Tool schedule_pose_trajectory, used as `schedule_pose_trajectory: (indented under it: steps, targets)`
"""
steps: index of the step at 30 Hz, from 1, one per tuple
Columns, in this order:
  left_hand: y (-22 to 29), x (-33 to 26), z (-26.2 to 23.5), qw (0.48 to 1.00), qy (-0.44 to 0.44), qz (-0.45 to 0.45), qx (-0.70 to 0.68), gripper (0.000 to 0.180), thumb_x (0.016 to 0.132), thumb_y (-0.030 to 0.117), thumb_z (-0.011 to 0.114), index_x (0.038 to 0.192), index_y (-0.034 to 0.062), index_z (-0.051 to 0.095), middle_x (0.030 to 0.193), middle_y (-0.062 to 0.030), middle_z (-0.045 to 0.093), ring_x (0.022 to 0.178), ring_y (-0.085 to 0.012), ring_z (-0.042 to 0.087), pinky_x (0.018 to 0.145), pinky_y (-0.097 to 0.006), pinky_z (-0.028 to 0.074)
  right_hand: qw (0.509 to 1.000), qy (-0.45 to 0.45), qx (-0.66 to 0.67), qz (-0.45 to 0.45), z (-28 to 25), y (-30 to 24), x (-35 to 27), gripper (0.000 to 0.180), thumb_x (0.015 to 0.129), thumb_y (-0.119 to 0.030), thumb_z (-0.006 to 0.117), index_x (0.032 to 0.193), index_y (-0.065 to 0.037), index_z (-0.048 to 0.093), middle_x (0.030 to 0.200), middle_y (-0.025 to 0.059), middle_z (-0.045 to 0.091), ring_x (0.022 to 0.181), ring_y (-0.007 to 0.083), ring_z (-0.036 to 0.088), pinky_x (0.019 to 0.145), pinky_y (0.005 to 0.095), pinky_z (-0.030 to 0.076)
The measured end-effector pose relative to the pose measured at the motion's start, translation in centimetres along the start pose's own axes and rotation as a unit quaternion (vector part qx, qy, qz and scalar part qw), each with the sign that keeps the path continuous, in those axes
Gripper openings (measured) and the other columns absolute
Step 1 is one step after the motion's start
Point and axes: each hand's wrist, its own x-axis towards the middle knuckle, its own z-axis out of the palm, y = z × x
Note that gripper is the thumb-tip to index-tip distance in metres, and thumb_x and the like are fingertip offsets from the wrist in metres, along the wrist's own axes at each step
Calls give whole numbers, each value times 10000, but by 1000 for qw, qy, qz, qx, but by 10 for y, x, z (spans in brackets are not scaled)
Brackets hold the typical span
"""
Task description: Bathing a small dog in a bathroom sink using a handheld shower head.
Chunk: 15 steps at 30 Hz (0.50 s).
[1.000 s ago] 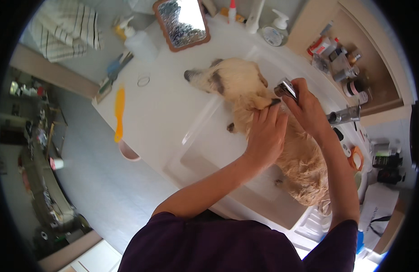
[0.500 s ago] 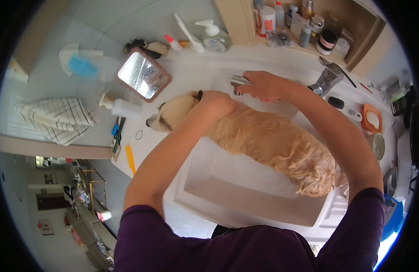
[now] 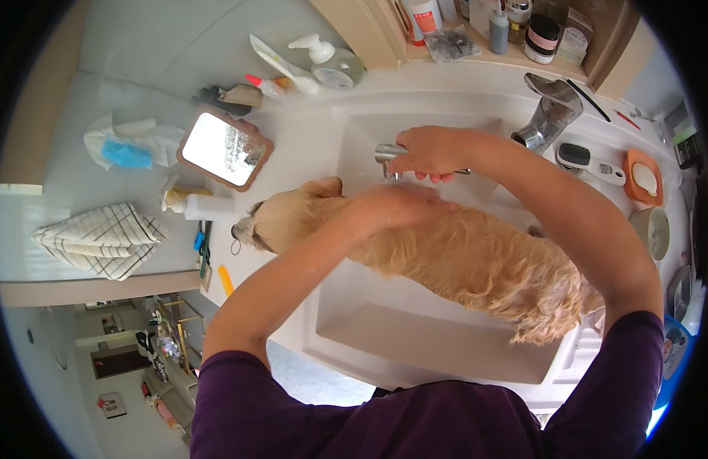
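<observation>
A small dog with wet, tan, curly fur stands in the white sink, its head over the counter to the left. My left hand lies on its shoulders, fingers stretched out and holding nothing. Just beyond, my right hand grips a silver pull-out faucet sprayer, whose nozzle points down beside my left hand. Part of the sprayer's handle is hidden by my fingers. The chrome faucet base stands at the sink's back right.
A framed mirror, a pump bottle and a yellow comb lie to the left. Behind stands a clear soap dispenser. At right are a brush, an orange soap dish and a round tub.
My left hand has slid from the dog's neck back to its shoulders, its fingers now extended. My right hand still holds the sprayer close to the dog. The whole view has shifted slightly.
</observation>
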Motion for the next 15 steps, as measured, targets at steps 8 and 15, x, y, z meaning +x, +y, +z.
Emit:
schedule_pose_trajectory:
  steps: [8,15]
  targets:
    - [-35,-59,-7,970,154,170,87,204,931,226,555,1008,44,604,1027,-133,589,1022,-319,562,882,-417,437,1000,-5,-12,-8,-8,5,-9,411,881,-407,570,1024,-21,573,804,82,593,596,159,545,502,319,496]
    - [-98,-9,-54,993,-22,-34,113,297,946,259,485,1007,11,638,991,-147,636,907,-262,604,827,-377,464,998,27,52,-14,-10,-3,3,434,860,-436,592,994,-24,568,797,74,568,596,157,538,504,317,486]
